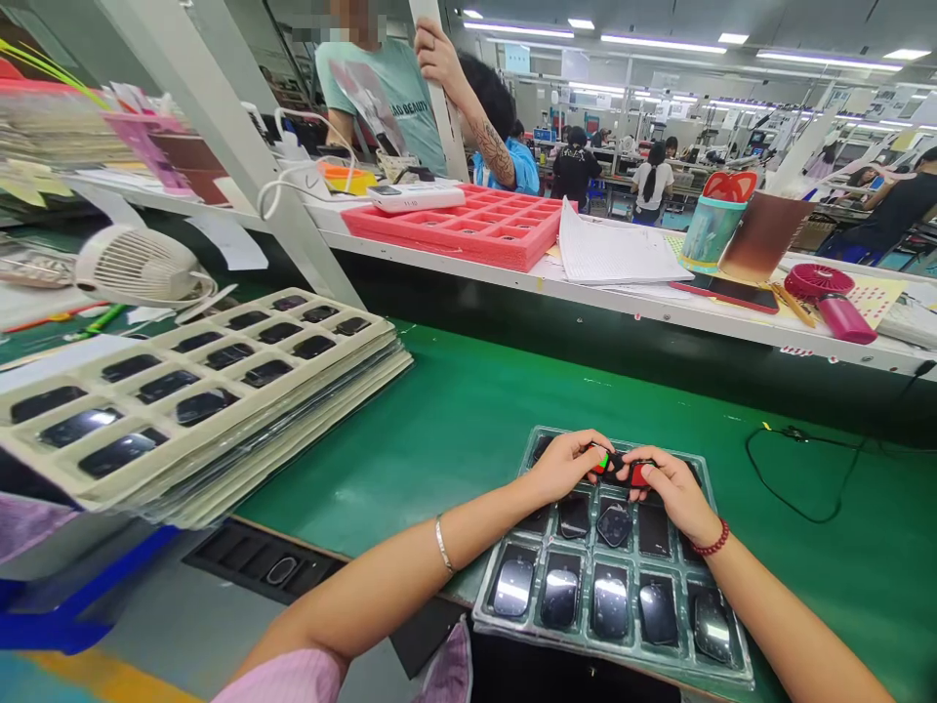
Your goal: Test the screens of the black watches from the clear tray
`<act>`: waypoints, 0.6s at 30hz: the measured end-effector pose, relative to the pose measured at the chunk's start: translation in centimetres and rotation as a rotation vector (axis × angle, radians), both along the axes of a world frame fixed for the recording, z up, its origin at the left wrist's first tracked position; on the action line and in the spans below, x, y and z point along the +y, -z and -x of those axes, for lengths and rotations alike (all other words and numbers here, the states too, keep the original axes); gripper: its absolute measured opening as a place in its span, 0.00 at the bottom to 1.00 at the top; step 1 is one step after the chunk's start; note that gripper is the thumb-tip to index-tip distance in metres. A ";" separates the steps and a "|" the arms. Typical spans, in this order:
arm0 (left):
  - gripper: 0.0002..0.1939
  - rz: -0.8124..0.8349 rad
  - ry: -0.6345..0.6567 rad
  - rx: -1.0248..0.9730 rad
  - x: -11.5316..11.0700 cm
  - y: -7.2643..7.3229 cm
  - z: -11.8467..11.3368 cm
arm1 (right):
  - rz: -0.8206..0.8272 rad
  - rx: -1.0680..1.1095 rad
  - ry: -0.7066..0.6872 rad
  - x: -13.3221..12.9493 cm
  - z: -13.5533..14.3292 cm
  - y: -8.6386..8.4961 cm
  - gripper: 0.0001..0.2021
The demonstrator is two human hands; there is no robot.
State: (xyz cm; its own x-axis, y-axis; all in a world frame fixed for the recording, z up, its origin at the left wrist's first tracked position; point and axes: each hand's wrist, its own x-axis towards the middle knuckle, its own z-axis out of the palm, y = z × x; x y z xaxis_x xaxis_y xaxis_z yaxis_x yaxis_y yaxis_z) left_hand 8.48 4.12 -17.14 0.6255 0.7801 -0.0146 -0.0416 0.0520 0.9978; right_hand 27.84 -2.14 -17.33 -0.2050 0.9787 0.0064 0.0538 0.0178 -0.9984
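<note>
Above a clear plastic tray (613,648), my left hand (562,467) is closed on a small smartwatch body (601,461) with a lit red and green screen. Pinched in my right hand (679,496) is another watch body (641,475), its screen glowing red. The two watches are close together, thumbs on their screens; fingers hide parts of both. Dark-screened watch bodies (610,598) lie in the tray's compartments below my hands. The tray rests at the front edge of the green table (431,430), partly overhanging it.
To the left stands a stack of beige trays (241,430) with dark watch bodies in the top one. A white fan (142,268) is behind it. A shelf (622,298) crosses the back, bearing a red foam tray (468,229). A black cable (797,513) lies right. Another person (395,107) stands beyond.
</note>
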 end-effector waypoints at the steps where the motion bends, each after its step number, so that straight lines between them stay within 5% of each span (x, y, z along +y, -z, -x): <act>1: 0.16 0.005 0.000 -0.003 0.0 0.0 0.0 | 0.008 0.002 0.000 0.0 0.0 0.0 0.14; 18: 0.17 -0.074 -0.011 -0.009 0.4 1.2 -0.2 | -0.013 -0.033 0.015 0.0 0.2 0.0 0.13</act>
State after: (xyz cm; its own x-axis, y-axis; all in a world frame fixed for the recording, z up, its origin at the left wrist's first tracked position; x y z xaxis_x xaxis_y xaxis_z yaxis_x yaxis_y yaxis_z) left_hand 8.69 4.53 -18.38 0.6167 0.7857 0.0487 -0.0504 -0.0223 0.9985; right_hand 27.60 -2.16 -17.34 -0.1910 0.9815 0.0127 0.0873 0.0299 -0.9957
